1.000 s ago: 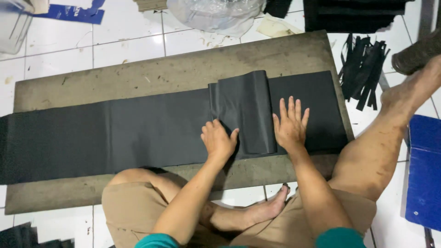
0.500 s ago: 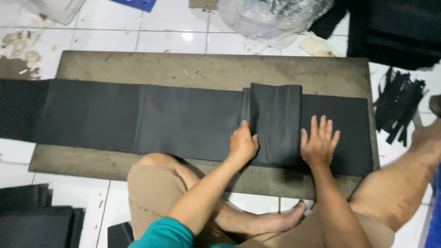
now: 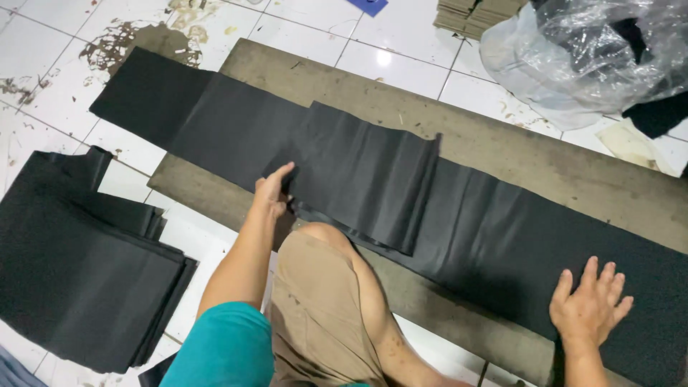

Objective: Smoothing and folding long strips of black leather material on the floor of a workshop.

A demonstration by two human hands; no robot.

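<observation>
**Head camera: two hands working a long black sheet on a low board**

The head camera is looking down over a seated person's bent knee in tan shorts [image 3: 322, 308]. Nearest the viewer, the right hand [image 3: 589, 309] is lying flat, fingers spread and released, palm pressing on the near right stretch of the long black sheet [image 3: 502, 244]. It is pinning the sheet down, not gripping it.

Further left, the left hand [image 3: 274, 192] is reaching to the near edge of the folded-over flap [image 3: 365, 179]. The fingers are curling at that edge with the forefinger extended over the top; whether they are pinching the layer or only touching it, I cannot tell.

The sheet is lying on a flat grey-brown board [image 3: 459, 136] set on a white tiled floor [image 3: 57, 64]. Its long axis is running diagonally, from the upper left, where one end is hanging off the board onto the tiles, down to the lower right. The flap is doubling back over the middle, its fold line crossing the strip's width.

The material is looking thin, light and limp, creasing softly, so it is likely handling like cloth or soft foam sheet; taking it by an edge or corner while the other palm is anchoring it seems the sound hold.

At left, a stack of similar black sheets [image 3: 86, 272] is resting on the floor. Farthest away, a clear plastic bag [image 3: 580, 57] is sitting at the upper right.
</observation>
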